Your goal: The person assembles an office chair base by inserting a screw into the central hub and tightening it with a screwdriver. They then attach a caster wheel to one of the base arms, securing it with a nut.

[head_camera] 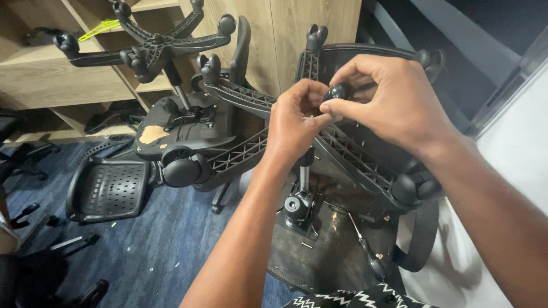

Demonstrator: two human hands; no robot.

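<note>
An upturned black office chair stands in front of me, its five-armed base raised on a metal column. My right hand pinches a small black rounded part over the middle of that base. My left hand is closed just beside it, fingertips touching the same part and the hub beneath. The hub itself is hidden behind both hands. Casters sit on the ends of the base arms.
A second upturned chair with its own wheeled base stands behind on the left, before wooden shelves. A loose black backrest lies on the blue carpet. A screwdriver lies on the seat underside. A white wall is at right.
</note>
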